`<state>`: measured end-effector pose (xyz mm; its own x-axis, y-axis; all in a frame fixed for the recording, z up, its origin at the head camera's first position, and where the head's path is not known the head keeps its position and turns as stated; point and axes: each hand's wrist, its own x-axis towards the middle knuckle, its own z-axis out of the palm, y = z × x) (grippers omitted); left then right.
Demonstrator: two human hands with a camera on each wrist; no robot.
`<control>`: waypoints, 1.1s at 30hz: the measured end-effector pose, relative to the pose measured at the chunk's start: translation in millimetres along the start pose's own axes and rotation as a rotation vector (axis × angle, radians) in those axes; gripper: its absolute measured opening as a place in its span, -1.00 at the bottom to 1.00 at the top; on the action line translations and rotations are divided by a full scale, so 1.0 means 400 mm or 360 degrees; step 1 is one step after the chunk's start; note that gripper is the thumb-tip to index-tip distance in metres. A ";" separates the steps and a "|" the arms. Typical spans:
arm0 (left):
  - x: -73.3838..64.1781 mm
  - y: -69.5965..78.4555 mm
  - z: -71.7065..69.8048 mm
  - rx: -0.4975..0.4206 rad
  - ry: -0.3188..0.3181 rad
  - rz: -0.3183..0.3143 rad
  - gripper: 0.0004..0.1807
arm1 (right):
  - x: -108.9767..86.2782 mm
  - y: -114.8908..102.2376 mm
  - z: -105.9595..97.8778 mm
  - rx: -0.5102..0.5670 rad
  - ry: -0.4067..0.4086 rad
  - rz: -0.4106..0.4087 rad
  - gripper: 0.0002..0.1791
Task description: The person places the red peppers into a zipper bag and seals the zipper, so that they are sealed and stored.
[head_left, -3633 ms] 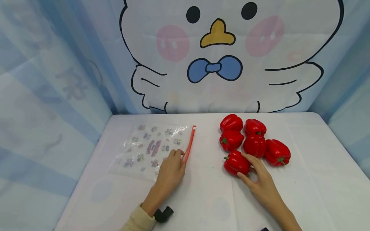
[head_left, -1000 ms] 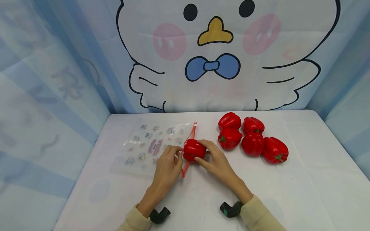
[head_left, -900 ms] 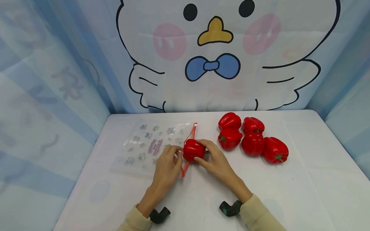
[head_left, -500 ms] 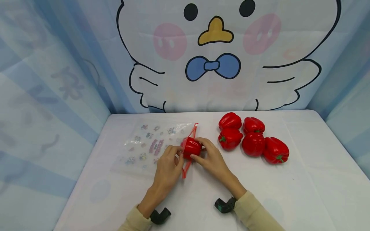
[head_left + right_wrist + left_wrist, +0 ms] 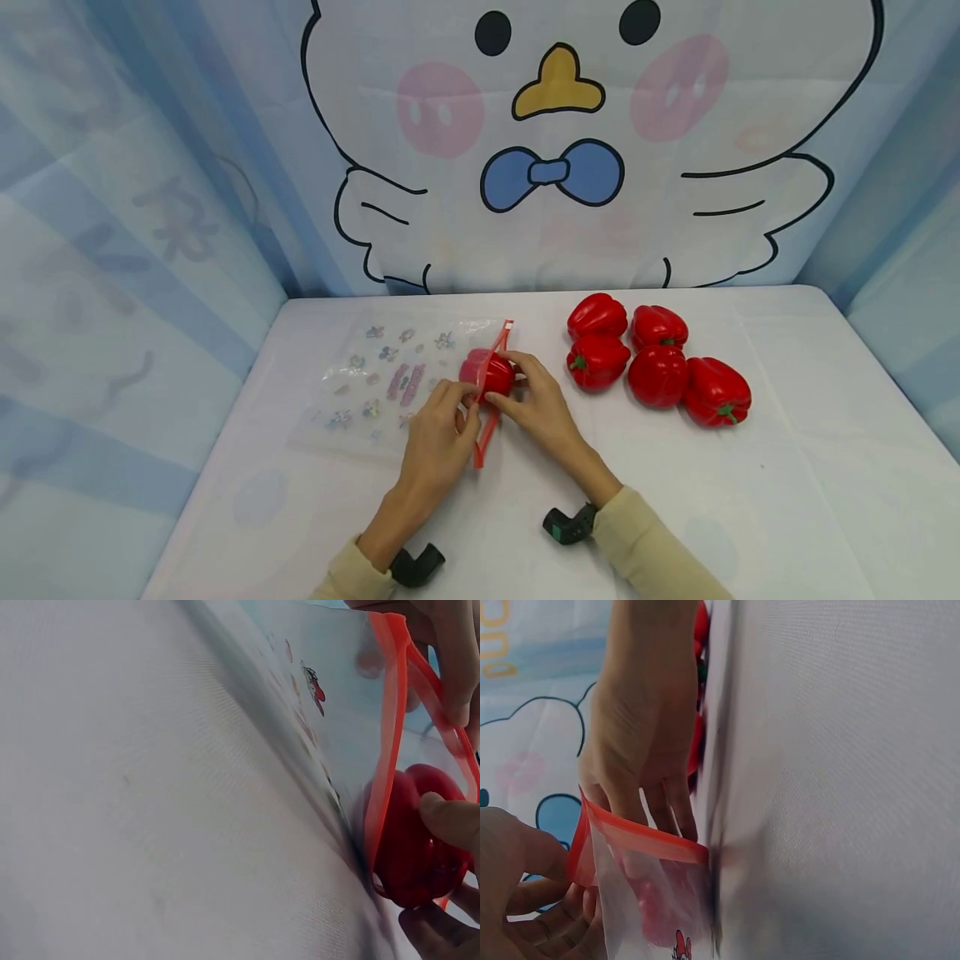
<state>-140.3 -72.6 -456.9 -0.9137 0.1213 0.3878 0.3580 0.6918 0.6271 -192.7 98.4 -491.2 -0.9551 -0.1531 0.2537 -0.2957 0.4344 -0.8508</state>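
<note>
A clear zip bag (image 5: 360, 375) with printed flowers and a red zip edge lies on the left half of the table, its mouth facing right. My left hand (image 5: 438, 433) pinches the red edge and lifts it, so the mouth gapes in the right wrist view. Partly inside that mouth sits a red bell pepper (image 5: 498, 377); its far end shows pink through the plastic. My right hand (image 5: 543, 412) grips the pepper's outer end with thumb and fingers. In the left wrist view, the right fingers (image 5: 660, 806) reach behind the red edge.
Several more red bell peppers (image 5: 658, 377) stand grouped at the table's back right. A white cloth covers the table (image 5: 795, 500). Behind it hangs a curtain (image 5: 555, 242) with a cartoon figure. Black cameras (image 5: 567, 525) sit at both wrists.
The right hand took a pepper from the group and carried it left to the bag's mouth. Over the last second, the pepper slid further into the bag. The left hand stayed nearly still.
</note>
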 end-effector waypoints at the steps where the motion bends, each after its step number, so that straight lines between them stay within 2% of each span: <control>1: 0.000 0.000 0.000 -0.0002 -0.0002 -0.0001 -0.77 | 0.001 0.001 0.003 0.0009 0.0008 0.0009 -0.27; 8: -0.001 0.003 0.002 -0.0011 -0.0006 -0.0011 -0.78 | 0.003 -0.002 0.019 0.0055 0.0074 0.0068 -0.25; 18: -0.005 0.000 0.007 -0.0013 -0.0020 0.0027 -0.76 | 0.005 -0.010 0.045 0.0028 0.0165 0.0114 -0.30; 26: -0.007 0.006 0.007 -0.0059 -0.0035 0.0011 -0.75 | 0.007 -0.014 0.058 0.0134 0.0205 0.0152 -0.31; 33: -0.008 0.002 0.013 -0.0047 -0.0009 0.0067 -0.80 | 0.020 -0.012 0.065 0.0238 0.0255 0.0207 -0.38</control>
<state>-138.1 -68.6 -461.2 -0.8988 0.1538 0.4105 0.4015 0.6646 0.6301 -198.3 72.1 -497.0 -0.9794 0.0433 0.1973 -0.1753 0.3033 -0.9366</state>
